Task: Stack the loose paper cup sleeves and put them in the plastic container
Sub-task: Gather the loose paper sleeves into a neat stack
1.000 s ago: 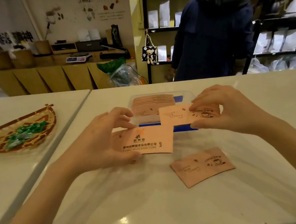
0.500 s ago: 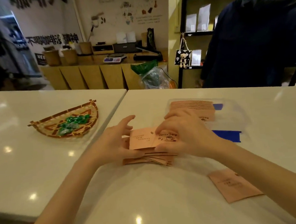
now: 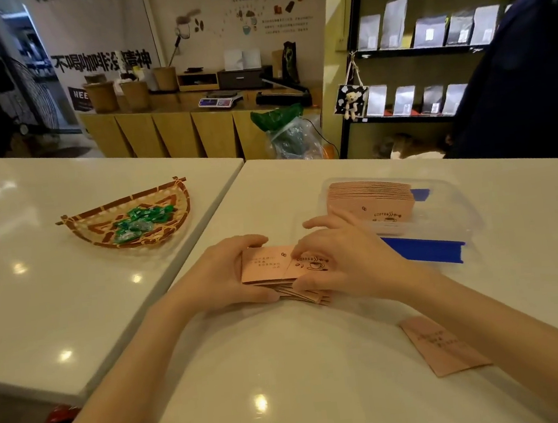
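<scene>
A small uneven stack of pink paper cup sleeves (image 3: 269, 267) rests on the white table in front of me. My left hand (image 3: 222, 279) grips the stack's left end. My right hand (image 3: 348, 259) lies over its right end, fingers pressing on the top sleeve. Behind them a clear plastic container (image 3: 449, 207) with blue clips holds a neat row of sleeves (image 3: 369, 198). One loose sleeve (image 3: 443, 345) lies flat near my right forearm.
A woven basket (image 3: 100, 226) with green wrapped sweets sits on the neighbouring white table at left; a gap separates the two tables. A person in a dark jacket (image 3: 525, 82) stands behind the table at right, by black shelves.
My right hand brought its sleeve down onto the stack in my left hand, and both hands now hold the stack on the table. The camera view has swung to the left.
</scene>
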Demonstrator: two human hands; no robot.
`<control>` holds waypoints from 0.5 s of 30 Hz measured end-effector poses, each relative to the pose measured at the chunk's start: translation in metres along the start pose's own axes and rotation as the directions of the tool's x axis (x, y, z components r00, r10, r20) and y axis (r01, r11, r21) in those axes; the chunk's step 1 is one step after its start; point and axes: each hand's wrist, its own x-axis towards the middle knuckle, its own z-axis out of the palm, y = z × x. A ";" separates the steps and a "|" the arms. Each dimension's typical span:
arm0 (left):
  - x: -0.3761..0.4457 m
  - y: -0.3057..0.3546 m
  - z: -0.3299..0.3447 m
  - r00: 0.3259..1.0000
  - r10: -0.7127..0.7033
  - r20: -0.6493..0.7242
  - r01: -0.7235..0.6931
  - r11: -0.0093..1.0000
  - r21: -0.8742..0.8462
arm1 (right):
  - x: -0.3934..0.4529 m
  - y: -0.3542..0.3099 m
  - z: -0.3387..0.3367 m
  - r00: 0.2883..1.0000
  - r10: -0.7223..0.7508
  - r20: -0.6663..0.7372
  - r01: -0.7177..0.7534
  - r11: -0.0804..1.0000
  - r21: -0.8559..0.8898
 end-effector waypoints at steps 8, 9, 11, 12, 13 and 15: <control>0.007 0.038 -0.004 0.990 0.118 -0.073 -0.108 0.986 0.130 | -0.024 0.009 -0.022 1.000 0.000 -0.012 0.000 1.000 0.000; 0.008 0.047 -0.003 0.987 0.139 -0.083 -0.127 0.982 0.140 | -0.030 0.012 -0.025 1.000 0.012 -0.019 -0.012 1.000 0.003; 0.011 0.065 0.003 0.978 0.192 -0.082 -0.178 0.973 0.148 | -0.044 0.018 -0.032 0.998 0.031 -0.050 -0.029 0.999 0.026; 0.012 0.074 0.008 0.972 0.220 -0.076 -0.208 0.968 0.142 | -0.052 0.023 -0.036 0.997 0.039 -0.069 -0.036 0.998 0.045; 0.012 0.085 0.012 0.965 0.255 -0.066 -0.245 0.961 0.129 | -0.060 0.027 -0.040 0.995 0.056 -0.082 -0.050 0.996 0.070; 0.010 0.105 0.024 0.949 0.316 -0.004 -0.314 0.944 0.101 | -0.079 0.037 -0.049 0.990 0.108 -0.093 -0.097 0.988 0.124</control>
